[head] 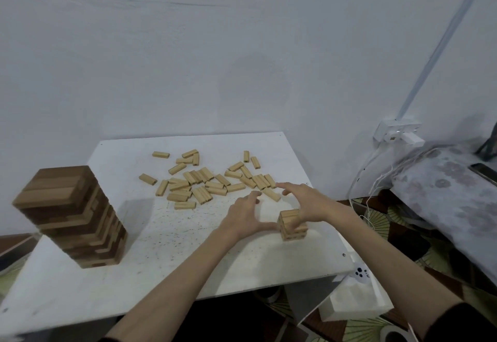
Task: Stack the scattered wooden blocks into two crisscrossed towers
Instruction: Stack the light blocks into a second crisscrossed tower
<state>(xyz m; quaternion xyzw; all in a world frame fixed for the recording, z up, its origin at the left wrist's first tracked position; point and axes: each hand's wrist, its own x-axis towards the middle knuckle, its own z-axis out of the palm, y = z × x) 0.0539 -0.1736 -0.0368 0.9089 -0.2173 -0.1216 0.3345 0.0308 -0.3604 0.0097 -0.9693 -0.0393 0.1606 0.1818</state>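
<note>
Several layers already form the short tower (291, 224), which sits right under the right hand (309, 201) and just beside the left hand's (243, 214) thumb. Both hands are spread, fingers apart, holding nothing. Best to pick one block at a time and lay it crosswise, square to the layer below. The loose blocks (209, 180) lie just beyond the fingertips; the tall tower (71, 215) stands well off to the left on the table (161, 274).

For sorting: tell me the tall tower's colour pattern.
The tall tower has mixed light tan and dark brown blocks, seen in the head view.
</note>
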